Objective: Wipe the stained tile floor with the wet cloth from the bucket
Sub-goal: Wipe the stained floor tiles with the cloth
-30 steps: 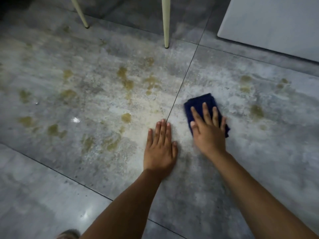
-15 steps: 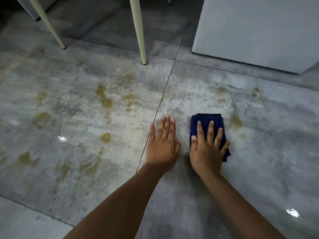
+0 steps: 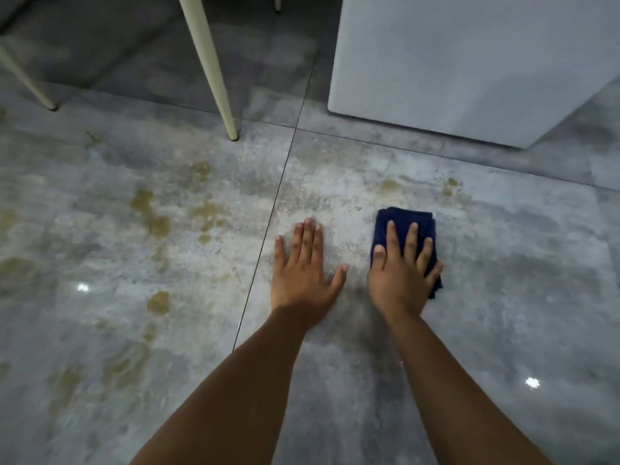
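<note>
A folded dark blue cloth [image 3: 407, 219] lies flat on the grey tile floor [image 3: 503, 297]. My right hand [image 3: 402, 273] presses down on it, fingers spread over its near half. My left hand [image 3: 303, 270] rests flat on the bare tile just left of the cloth, fingers apart and holding nothing. Yellow-brown stains [image 3: 151, 213] spot the tile to the left of the grout line [image 3: 265, 263], and fainter ones [image 3: 449, 187] lie beyond the cloth. No bucket is in view.
Two cream furniture legs [image 3: 214, 78] [image 3: 27, 82] stand on the floor at the back left. A white cabinet or appliance [image 3: 469, 62] fills the back right, its base close behind the cloth. Wet glare spots [image 3: 531, 383] shine on the tile.
My right hand has slid the cloth toward me and to the right, away from my left hand. The view has tilted up, showing more of the white cabinet and legs.
</note>
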`<state>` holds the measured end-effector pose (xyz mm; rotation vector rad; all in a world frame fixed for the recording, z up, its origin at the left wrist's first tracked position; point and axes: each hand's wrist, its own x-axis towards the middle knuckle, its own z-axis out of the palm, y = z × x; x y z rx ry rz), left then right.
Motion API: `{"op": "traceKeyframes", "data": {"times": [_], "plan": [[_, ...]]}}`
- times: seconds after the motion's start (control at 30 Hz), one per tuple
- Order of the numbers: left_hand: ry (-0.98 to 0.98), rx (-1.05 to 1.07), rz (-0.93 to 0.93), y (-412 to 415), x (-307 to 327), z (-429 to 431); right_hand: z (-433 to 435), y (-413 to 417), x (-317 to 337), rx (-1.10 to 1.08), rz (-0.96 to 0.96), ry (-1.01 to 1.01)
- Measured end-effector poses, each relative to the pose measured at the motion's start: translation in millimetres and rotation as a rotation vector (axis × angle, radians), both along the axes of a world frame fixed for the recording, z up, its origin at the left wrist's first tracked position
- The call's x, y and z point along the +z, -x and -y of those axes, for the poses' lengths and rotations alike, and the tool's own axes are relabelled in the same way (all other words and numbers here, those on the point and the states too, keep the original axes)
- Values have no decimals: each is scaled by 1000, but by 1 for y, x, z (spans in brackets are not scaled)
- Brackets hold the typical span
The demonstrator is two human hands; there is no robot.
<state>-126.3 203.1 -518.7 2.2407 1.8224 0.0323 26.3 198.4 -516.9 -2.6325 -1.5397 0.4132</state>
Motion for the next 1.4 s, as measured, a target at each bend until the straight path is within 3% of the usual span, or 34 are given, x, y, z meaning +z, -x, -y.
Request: {"op": "traceKeyframes", "data": {"times": [0.07, 0.13, 0.23, 0.37, 0.5, 0.6, 0.7, 0.83, 0.97, 1.13, 1.23, 1.4], "plan": [[-5, 6, 12, -1, 2, -3, -15, -34, 6, 10, 12, -13], [-12, 7, 20, -1, 2, -7, -15, -59, 6, -116, 14, -39], [-22, -6, -1, 3, -1, -12, 2, -37, -1, -301, 23, -88], [1, 7, -32, 5, -3, -4, 3, 4, -4, -163, 5, -32], [6, 9, 7, -1, 2, -14, -37, -45, 9, -34, -1, -46], [38, 1, 2, -3, 3, -17, -18, -79, 10, -270, -31, -47], [9, -60, -47, -9, 2, -29, 38, -50, -1, -441, -7, -48], [-7, -80, -20, -19, 9, -70, 34, -17, 1, -155, -6, -50], [-59, -75, -19, -22, 3, -66, -20, -42, 10, 212, 7, -45], [-56, -71, -13, -29, 0, -68, -28, -67, 1, -61, -2, -41], [-45, -73, -39, -27, 0, -66, -18, -31, -3, 119, -4, -69], [-46, -65, -52, -20, 2, -67, -87, -30, 9, 362, -95, -33]]}}
